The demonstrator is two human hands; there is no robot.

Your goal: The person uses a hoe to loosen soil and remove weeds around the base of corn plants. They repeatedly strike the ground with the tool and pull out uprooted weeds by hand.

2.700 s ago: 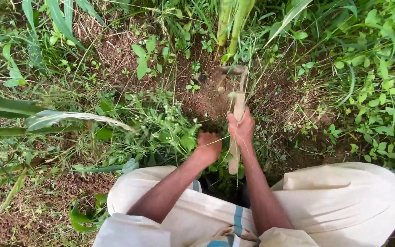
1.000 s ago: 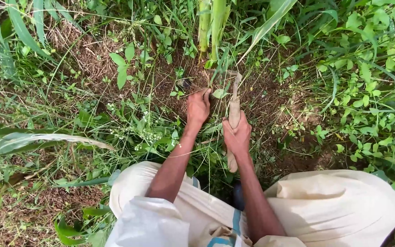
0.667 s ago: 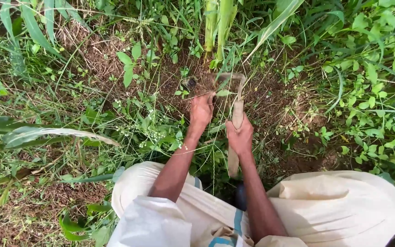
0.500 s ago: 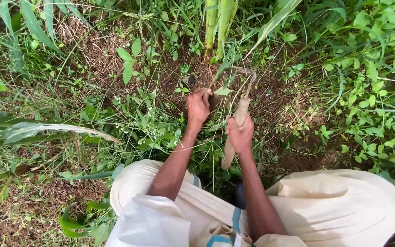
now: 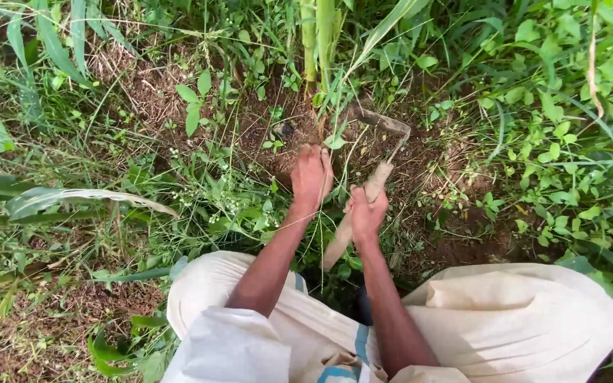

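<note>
My right hand (image 5: 367, 213) grips the pale wooden handle of a small sickle (image 5: 381, 128); its curved, dirty blade hooks over bare brown soil just below a green plant stalk (image 5: 318, 42). The handle's lower end slants down to the left, past my wrist. My left hand (image 5: 311, 175) reaches forward beside it, fingers curled down into low weeds at the foot of the stalk. What the fingers grasp is hidden by the hand. My knees, in pale cloth, fill the bottom of the view.
A long pale leaf (image 5: 86, 198) lies across the left side. Broad-leaved weeds (image 5: 569, 142) crowd the right. A patch of scraped brown soil (image 5: 455, 234) lies to the right of my hands, and dry mulch (image 5: 44, 319) at lower left.
My left hand moved from the weed clump near my knees forward to the base of the stalk. The sickle swung: its blade now points up and right, its handle slanting left.
</note>
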